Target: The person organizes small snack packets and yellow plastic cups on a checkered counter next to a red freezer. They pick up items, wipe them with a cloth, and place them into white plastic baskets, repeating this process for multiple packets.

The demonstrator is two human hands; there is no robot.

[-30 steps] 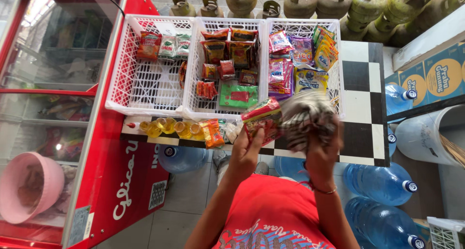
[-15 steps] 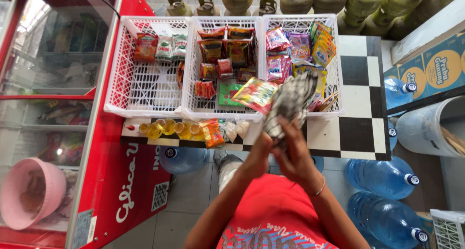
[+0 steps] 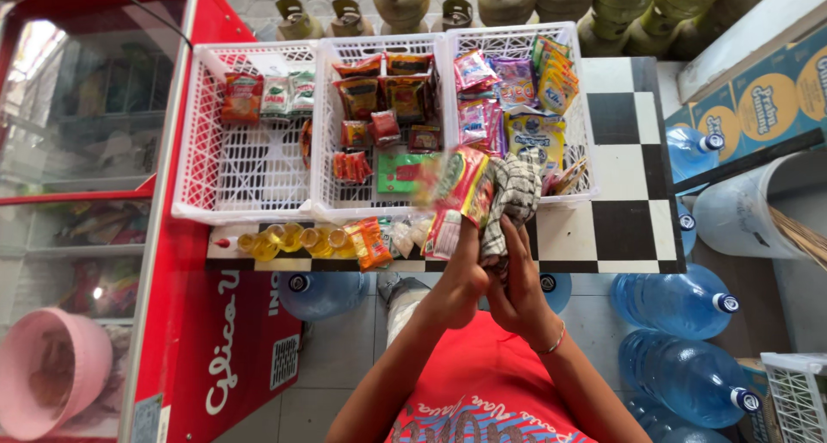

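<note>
**Checked cloth and snack pack, both up over the baskets**

Checked grey and white cloth (image 3: 510, 200) is sitting in my right hand (image 3: 521, 292), bunched up, with the fingers closed around its lower end. I am seeing it from above, looking down past my red shirt (image 3: 482, 391).

My left hand (image 3: 461, 284) is holding a red and green snack pack (image 3: 458, 198). The fingers are closed on its bottom end. The pack is blurry, so I cannot tell more about it.

Both things are pointing up and away from me. Their long sides are running from my hands toward the white baskets. The pack is lying just to the left of the cloth, and the two are touching or nearly touching. The left hand is nearer the pack, the right hand is nearer the cloth.

Both arms are reaching forward, hands close together, thumbs side by side.

The pack is hanging over the front edge of the middle white basket (image 3: 327, 133), which is holding more snack packs. The baskets are standing on a black and white checked desk (image 3: 633, 172). Blue water jugs (image 3: 672, 297) are standing on the floor below.
</note>
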